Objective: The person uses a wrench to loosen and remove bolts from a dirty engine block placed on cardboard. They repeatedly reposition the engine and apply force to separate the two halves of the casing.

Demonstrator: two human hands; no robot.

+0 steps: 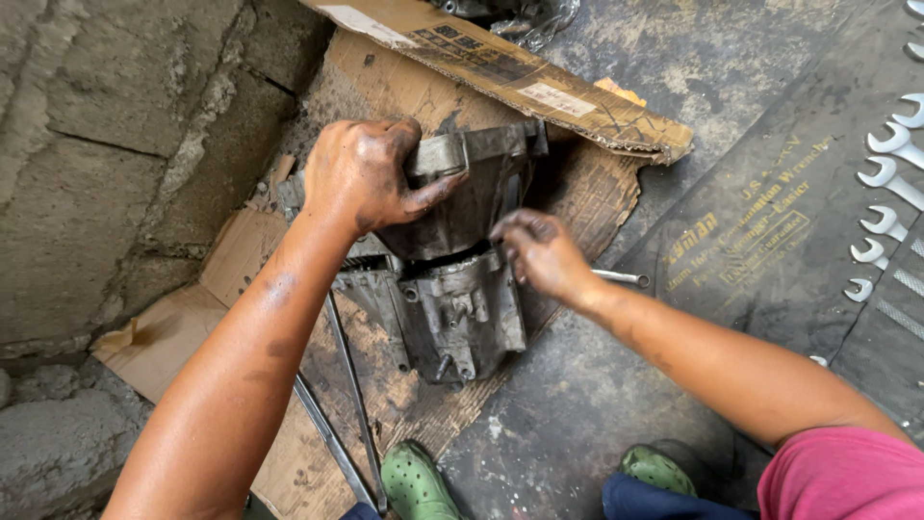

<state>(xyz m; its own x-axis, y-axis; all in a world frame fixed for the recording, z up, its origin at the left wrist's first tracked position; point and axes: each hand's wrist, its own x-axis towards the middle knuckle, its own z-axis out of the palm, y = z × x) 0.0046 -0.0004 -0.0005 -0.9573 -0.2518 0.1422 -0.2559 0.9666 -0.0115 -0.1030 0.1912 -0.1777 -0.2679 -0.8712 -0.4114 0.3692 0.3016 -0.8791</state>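
Observation:
A grimy grey metal gearbox housing (452,308) stands on flattened cardboard (173,332) on the floor. My left hand (371,173), smeared with grease, grips the upper rim of the housing's top section. My right hand (539,252) is at the right side of the housing, fingertips pinched at the seam between its upper and lower parts; whether they hold a small part I cannot tell. A wrench (621,278) lies on the floor just behind my right wrist.
A rough concrete wall (96,144) rises at left. A long cardboard box (510,72) lies behind the housing. Several combination wrenches (890,183) sit in a dark tool roll at right. Two thin metal rods (351,404) lie on the cardboard. Green clogs (414,481) show below.

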